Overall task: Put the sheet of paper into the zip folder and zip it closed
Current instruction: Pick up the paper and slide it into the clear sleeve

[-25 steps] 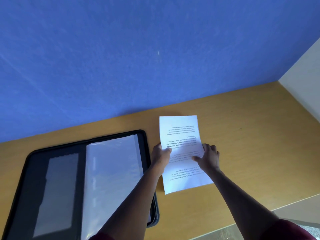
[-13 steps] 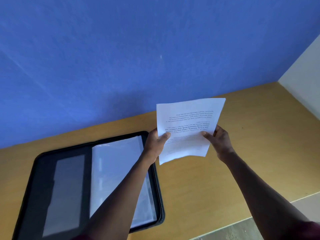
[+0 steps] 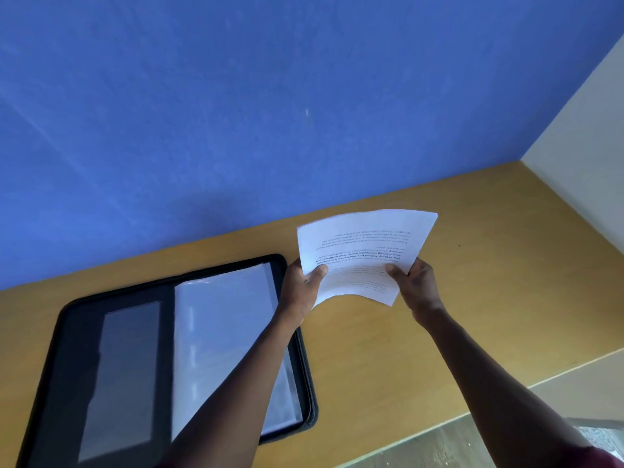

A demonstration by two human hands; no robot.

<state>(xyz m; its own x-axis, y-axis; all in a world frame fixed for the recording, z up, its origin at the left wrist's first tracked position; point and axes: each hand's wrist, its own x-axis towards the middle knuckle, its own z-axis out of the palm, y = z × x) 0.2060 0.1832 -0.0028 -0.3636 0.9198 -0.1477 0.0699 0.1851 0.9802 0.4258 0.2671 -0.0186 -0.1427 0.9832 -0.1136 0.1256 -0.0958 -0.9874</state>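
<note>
A: What is lying on the desk (image 3: 472,332)?

B: The zip folder (image 3: 67,349) is lying open and flat against the blue wall, its clear sleeve (image 3: 226,332) facing up on its right half, a grey pocket on its left

A: And the sheet of paper (image 3: 363,251)?

B: It is hanging in the air just right of the folder's far right corner, clear of the desk, printed side up and bowing upward in the middle

A: Who is holding it?

B: The left hand (image 3: 300,292) is pinching its left edge, thumb on top, and the right hand (image 3: 417,285) is pinching its right edge the same way

A: How is it going to handle?

B: I am judging it light and floppy, easy to crease. Gripping opposite edges is keeping it taut; pressing harder is likely to buckle it. Feeding one short edge into the sleeve looks like the cleanest way in
</note>
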